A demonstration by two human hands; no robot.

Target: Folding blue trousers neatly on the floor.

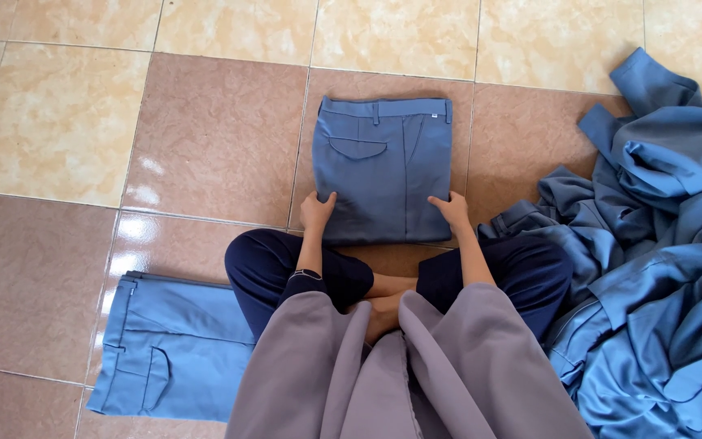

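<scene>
A folded pair of blue-grey trousers [382, 167] lies flat on the tiled floor in front of my crossed legs, waistband away from me and a back pocket flap showing. My left hand [317, 211] grips its near left corner, thumb on top. My right hand [450, 210] grips its near right corner the same way. Both forearms reach forward from under a grey-mauve cloth that covers my lap.
A large heap of unfolded blue garments [660, 244] fills the floor at my right. Another folded pair of blue trousers [164, 345] lies at my left beside my knee. The floor [213, 138] is brown and beige glossy tiles.
</scene>
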